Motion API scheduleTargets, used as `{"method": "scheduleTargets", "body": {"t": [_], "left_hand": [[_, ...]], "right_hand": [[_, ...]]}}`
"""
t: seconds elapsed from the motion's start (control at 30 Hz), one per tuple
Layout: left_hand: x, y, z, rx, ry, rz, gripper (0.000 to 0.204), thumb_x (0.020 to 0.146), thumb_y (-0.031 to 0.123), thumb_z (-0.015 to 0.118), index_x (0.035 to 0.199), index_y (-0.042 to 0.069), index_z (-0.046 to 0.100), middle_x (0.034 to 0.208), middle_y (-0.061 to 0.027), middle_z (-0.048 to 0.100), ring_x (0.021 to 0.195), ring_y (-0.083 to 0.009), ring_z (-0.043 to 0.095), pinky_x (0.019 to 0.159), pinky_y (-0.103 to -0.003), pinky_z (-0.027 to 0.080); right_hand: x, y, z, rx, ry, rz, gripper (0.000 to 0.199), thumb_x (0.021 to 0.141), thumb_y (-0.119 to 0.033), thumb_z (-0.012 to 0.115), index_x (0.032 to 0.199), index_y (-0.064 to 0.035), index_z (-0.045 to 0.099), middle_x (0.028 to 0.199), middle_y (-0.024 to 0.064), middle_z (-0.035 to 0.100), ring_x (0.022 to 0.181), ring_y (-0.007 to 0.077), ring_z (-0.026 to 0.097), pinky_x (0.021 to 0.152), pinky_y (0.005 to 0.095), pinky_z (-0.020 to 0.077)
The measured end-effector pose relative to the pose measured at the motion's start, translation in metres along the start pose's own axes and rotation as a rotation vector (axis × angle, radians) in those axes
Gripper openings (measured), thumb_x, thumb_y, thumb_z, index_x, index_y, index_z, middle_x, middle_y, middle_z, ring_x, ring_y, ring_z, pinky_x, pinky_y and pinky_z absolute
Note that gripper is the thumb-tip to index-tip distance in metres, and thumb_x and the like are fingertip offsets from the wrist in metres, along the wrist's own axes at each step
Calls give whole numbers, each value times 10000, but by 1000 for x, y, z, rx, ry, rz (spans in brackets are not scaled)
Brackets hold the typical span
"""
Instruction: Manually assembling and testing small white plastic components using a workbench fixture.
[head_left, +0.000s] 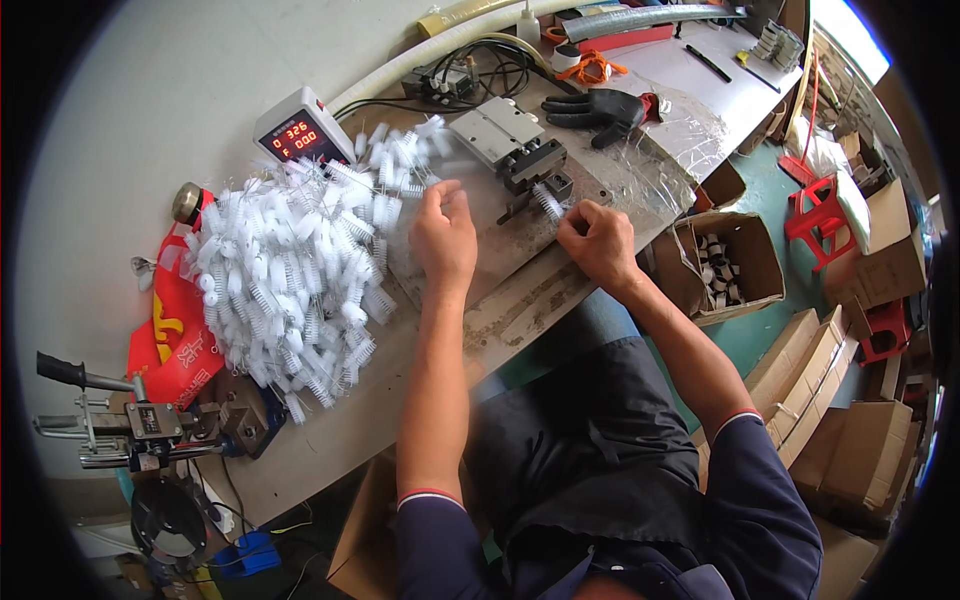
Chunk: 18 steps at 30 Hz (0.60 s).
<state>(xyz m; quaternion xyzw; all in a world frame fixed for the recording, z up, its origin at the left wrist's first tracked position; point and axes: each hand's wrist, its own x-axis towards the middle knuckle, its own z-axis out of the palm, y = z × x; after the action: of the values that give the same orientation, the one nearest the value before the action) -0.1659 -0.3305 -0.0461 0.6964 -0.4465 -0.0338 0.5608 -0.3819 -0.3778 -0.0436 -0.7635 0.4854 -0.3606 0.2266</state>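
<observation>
Right hand (pixel 597 240) of mine is curled into a fist on the worktop (pixel 520 300), pinching the wire stem of a small white bristle brush (pixel 548 201) whose head pokes toward the metal clamp fixture (pixel 515 145). I can see the brush tip just in front of that fixture, touching or nearly touching its dark jaw block; I cannot tell which. Left hand (pixel 443 235) is loosely closed too, fingers bent under, resting left of the fixture; whether it grips anything I cannot tell. Further left of the fixture lies a big heap of white brushes (pixel 290 270), spilling right up to my left hand, with a few near the top blurred. Beyond the heap, left of the fixture, stands a small grey counter box (pixel 300 128) with red digits. Behind the fixture, a black work glove (pixel 600 108) lies on clear plastic sheet. Right of the fixture, below the worktop edge, an open cardboard box (pixel 725 262) holds more brushes.
</observation>
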Motion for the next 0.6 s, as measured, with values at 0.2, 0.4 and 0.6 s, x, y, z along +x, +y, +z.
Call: {"method": "scheduleTargets", "body": {"t": [0.2, 0.4, 0.6], "left_hand": [[-2, 3, -2, 2, -52, -28, 185, 938, 137, 661, 1090, 46, 713, 1010, -165, 749, 935, -347, 713, 819, -428, 546], [-3, 4, -2, 10, -38, 11, 174, 929, 129, 662, 1077, 52, 714, 1004, -166, 748, 931, -361, 708, 823, -433, 542], [-3, 4, -1, 30, -33, 5, 171, 926, 135, 666, 1073, 63, 717, 1001, -162, 747, 910, -362, 705, 816, -431, 539]], "right_hand": [[2, -2, 3, -47, -1, 12, 164, 799, -214, 706, 772, -52, 711, 758, 162, 717, 751, 358, 717, 726, 438, 561], [3, -3, 2, -1, 5, 77, 175, 795, -222, 706, 788, -48, 728, 770, 161, 726, 756, 349, 723, 738, 429, 565], [3, -6, 5, 21, 21, 85, 184, 800, -226, 704, 803, -44, 733, 769, 168, 724, 755, 341, 724, 737, 422, 564]]}}
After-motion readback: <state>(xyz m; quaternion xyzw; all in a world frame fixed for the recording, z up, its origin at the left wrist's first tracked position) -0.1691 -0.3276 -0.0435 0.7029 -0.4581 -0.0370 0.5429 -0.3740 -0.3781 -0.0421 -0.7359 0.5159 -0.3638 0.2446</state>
